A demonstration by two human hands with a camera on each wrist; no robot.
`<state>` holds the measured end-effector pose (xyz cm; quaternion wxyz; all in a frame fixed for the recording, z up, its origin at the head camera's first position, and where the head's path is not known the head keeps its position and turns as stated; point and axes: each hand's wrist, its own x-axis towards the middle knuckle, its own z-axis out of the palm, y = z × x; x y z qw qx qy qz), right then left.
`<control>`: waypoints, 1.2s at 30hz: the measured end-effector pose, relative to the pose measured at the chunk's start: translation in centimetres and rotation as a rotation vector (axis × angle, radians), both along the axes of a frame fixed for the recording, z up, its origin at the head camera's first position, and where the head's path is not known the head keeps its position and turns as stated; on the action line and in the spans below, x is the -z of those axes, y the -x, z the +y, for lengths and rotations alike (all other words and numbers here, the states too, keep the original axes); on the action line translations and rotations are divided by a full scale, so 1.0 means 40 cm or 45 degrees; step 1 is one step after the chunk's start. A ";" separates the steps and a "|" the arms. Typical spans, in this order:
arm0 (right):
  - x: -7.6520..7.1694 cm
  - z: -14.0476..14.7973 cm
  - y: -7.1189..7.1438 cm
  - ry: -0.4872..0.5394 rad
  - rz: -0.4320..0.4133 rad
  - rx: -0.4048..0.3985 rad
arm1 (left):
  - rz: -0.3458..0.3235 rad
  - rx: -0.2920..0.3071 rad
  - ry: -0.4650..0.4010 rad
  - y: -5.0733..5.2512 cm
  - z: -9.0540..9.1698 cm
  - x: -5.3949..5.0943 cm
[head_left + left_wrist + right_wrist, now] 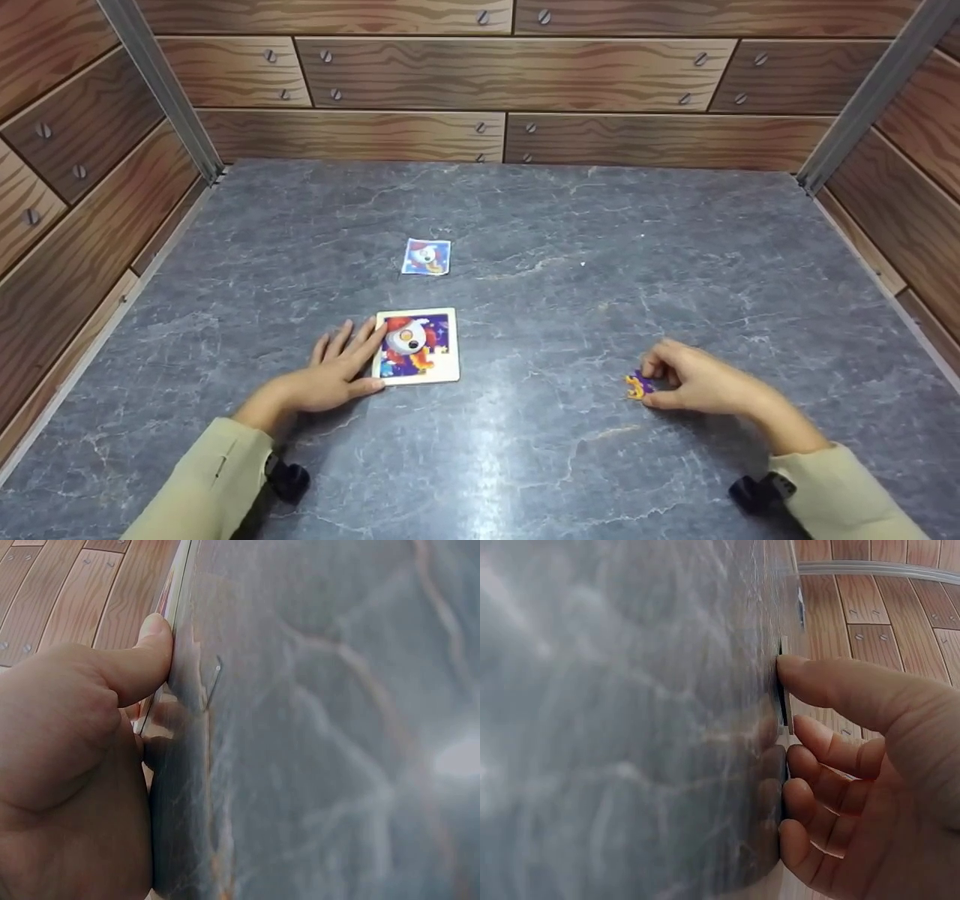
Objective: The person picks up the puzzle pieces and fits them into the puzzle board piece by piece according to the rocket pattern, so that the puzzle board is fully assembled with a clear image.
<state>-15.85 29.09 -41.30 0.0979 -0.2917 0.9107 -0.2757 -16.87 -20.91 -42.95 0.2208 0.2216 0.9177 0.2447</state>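
Note:
A square jigsaw puzzle board [444, 373] with a pale frame lies on the table, left of the middle. Several joined pieces show a white round-headed figure with red on a purple ground; the lower right corner is bare. My left hand [330, 381] rests at the board's left edge, fingers spread and fairly straight, thumb [150, 652] at the near left corner. Well to the right, my right hand [697, 381] pinches a purple and orange puzzle piece [637, 386] between thumb and fingers, at the tabletop. In the right wrist view the piece [787, 709] shows as a thin edge.
Behind the board lies a small picture card [427, 257] with a similar figure. The grey marbled table [540, 315] is bounded by wood-patterned walls [510, 75] at the back and both sides. Dark wrist cameras [287, 480] sit at both sleeves.

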 end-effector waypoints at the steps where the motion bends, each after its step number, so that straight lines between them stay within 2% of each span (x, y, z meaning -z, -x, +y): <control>1: -0.001 0.000 0.000 0.000 0.006 0.003 | -0.006 -0.001 -0.005 0.000 0.000 -0.001; 10: -0.008 -0.007 0.005 0.069 -0.067 0.077 | -0.022 -0.007 0.000 -0.001 0.000 -0.003; 16: -0.010 -0.018 0.008 0.115 -0.058 0.100 | -0.016 -0.008 0.013 0.001 0.001 -0.002; 36: -0.007 -0.085 0.021 0.152 -0.019 0.056 | -0.004 0.002 0.019 -0.002 -0.002 -0.003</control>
